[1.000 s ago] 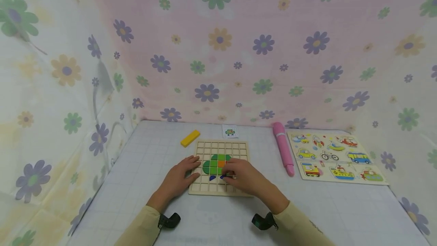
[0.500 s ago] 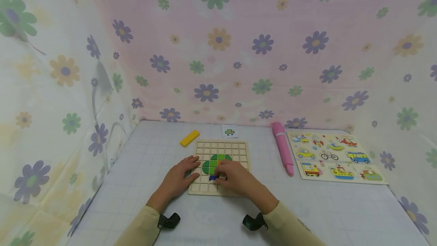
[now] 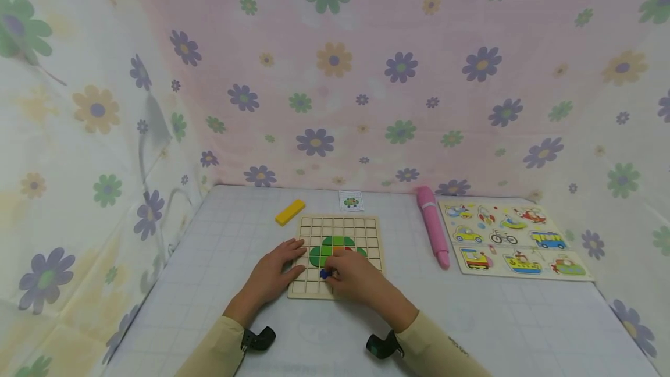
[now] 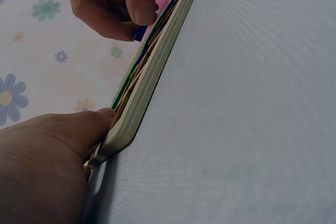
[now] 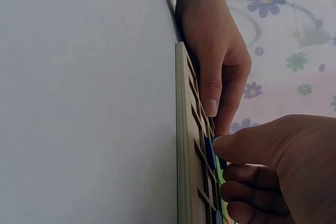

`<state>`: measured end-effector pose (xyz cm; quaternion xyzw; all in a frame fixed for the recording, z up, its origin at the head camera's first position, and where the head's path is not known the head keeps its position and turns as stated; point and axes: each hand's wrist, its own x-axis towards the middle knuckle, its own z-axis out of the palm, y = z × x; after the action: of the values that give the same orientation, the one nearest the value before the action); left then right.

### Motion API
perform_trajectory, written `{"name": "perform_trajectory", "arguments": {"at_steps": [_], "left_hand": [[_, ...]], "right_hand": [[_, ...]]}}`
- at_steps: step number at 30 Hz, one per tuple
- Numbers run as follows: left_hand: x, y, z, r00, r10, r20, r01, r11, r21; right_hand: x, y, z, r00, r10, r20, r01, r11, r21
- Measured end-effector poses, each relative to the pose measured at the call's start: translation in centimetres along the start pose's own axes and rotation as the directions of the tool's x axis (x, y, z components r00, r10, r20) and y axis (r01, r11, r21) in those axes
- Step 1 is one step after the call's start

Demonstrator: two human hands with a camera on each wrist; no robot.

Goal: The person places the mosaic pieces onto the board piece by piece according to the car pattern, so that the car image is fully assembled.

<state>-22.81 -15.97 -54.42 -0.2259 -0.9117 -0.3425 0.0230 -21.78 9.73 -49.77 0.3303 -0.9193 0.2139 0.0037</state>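
A wooden grid board (image 3: 314, 290) lies on the table with green tiles (image 3: 316, 256), an orange tile (image 3: 338, 248) and a bit of red set in its middle. My left hand (image 3: 272, 272) rests at the board's left edge, fingers extended and thumb (image 4: 100, 124) on the rim. Over the row below the green tiles, my right hand (image 3: 356, 278) pinches a small blue tile (image 4: 140, 33) between thumb and finger. Another blue tile (image 5: 215, 216) sits in the grid further along, in the right wrist view. The right hand hides part of the pattern in the head view.
Behind the board lie a yellow block (image 3: 290, 212) and a small picture card (image 3: 350, 201) with a similar pattern. To the right are a pink pen-shaped object (image 3: 433, 228) and a vehicle puzzle board (image 3: 515, 237). Flowered cloth (image 3: 361, 74) surrounds the table.
My right hand has moved left across the board to the left blue tile. Red and green tiles at the right of the pattern have come into view. The left hand stays put.
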Motion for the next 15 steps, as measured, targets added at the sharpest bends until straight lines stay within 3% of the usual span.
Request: {"name": "perform_trajectory", "arguments": {"at_steps": [15], "left_hand": [[0.01, -0.08, 0.02, 1.000, -0.012, 0.005, 0.012, 1.000, -0.008]], "right_hand": [[0.00, 0.08, 0.33, 0.999, 0.034, 0.000, -0.034, 0.999, -0.019]]}}
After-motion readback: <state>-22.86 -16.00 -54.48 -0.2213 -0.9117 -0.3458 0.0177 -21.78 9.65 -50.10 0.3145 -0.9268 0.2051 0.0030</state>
